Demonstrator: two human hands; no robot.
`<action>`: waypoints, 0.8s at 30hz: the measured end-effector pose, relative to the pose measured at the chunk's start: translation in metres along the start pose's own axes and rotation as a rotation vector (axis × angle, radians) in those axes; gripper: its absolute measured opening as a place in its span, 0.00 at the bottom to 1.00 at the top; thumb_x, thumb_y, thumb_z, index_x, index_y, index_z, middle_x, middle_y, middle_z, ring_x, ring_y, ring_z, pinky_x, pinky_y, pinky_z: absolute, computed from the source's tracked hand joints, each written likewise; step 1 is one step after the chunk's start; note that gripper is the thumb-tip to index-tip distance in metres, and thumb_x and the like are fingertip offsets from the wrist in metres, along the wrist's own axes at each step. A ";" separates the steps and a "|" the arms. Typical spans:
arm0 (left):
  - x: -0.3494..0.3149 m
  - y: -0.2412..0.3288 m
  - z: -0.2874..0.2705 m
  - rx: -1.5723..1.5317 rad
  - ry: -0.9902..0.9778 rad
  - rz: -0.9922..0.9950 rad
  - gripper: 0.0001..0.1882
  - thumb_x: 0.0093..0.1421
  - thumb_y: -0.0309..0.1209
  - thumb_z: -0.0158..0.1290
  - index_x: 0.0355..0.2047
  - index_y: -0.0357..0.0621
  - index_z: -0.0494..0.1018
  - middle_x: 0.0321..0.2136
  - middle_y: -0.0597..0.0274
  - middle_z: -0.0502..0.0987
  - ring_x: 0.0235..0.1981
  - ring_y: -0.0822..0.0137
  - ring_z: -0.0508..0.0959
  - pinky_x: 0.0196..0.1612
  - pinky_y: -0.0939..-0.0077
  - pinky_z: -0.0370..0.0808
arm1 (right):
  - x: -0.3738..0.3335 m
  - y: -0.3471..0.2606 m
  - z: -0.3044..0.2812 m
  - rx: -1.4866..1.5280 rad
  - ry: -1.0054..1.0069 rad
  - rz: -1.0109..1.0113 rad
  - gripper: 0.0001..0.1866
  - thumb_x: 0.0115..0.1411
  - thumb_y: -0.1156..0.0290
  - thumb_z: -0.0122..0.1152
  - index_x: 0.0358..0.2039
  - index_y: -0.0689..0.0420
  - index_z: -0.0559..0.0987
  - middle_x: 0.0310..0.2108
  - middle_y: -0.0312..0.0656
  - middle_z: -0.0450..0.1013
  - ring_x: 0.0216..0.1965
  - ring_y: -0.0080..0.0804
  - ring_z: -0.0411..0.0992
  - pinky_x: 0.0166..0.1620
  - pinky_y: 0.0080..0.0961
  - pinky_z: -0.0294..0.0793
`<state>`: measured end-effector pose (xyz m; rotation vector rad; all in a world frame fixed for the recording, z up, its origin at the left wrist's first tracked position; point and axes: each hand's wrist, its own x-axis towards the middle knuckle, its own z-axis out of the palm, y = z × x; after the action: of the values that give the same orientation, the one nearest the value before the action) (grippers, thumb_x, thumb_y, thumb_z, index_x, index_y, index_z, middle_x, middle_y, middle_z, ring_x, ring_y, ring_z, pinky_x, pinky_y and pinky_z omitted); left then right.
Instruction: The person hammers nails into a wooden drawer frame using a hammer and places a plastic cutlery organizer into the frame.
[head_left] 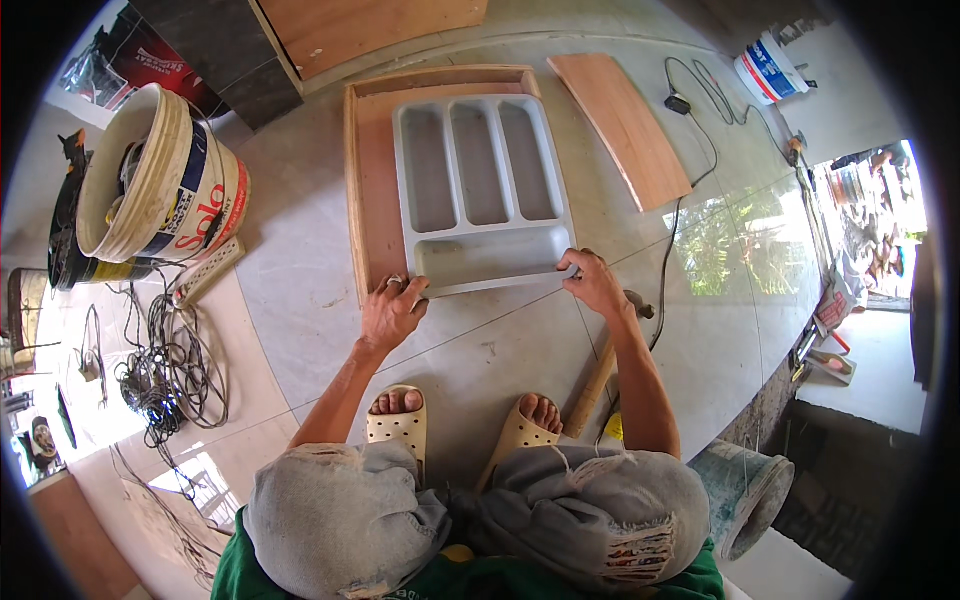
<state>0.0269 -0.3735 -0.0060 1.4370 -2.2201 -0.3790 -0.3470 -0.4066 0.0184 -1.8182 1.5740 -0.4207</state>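
A grey plastic cutlery tray (490, 232) lies over a shallow wooden drawer box (353, 180) on the floor. It has three long compartments and one wide one across its near end. The tray's right edge covers much of the box's right side, and some of the wooden bottom shows at the left. My left hand (393, 312) has its fingers curled at the tray's near left corner, a ring on one finger. At the near right corner, my right hand (597, 284) pinches the rim. Beneath my right forearm lies a hammer (592, 382) with a wooden handle, partly hidden.
A loose wooden board (625, 130) lies right of the tray, beside a black cable (705, 90). Left stand a large white bucket (165, 180), a power strip (210, 272) and tangled wires (170, 370). A small white bucket (770, 68) is far right; a dirty bucket (745, 490) sits near right.
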 end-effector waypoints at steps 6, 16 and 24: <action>0.000 -0.002 -0.001 0.000 -0.027 -0.006 0.22 0.47 0.31 0.64 0.43 0.49 0.72 0.31 0.55 0.76 0.35 0.53 0.77 0.35 0.60 0.77 | -0.001 -0.001 0.001 -0.038 0.023 -0.039 0.13 0.47 0.79 0.60 0.36 0.57 0.76 0.33 0.51 0.72 0.34 0.47 0.74 0.41 0.36 0.73; 0.000 -0.002 0.001 -0.010 -0.023 -0.014 0.21 0.47 0.31 0.64 0.43 0.49 0.72 0.32 0.55 0.77 0.36 0.53 0.78 0.35 0.61 0.78 | 0.000 -0.007 0.000 -0.018 0.012 -0.004 0.13 0.47 0.80 0.61 0.36 0.58 0.76 0.34 0.51 0.71 0.33 0.44 0.75 0.40 0.35 0.73; 0.000 -0.002 0.003 -0.014 0.002 0.009 0.21 0.46 0.29 0.65 0.41 0.47 0.72 0.31 0.55 0.77 0.34 0.53 0.78 0.35 0.60 0.76 | -0.001 -0.003 0.001 -0.016 0.017 -0.006 0.13 0.46 0.81 0.61 0.35 0.58 0.76 0.33 0.50 0.71 0.33 0.45 0.74 0.40 0.35 0.73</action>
<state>0.0269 -0.3743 -0.0090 1.4195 -2.2171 -0.3901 -0.3447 -0.4056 0.0201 -1.8363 1.5882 -0.4286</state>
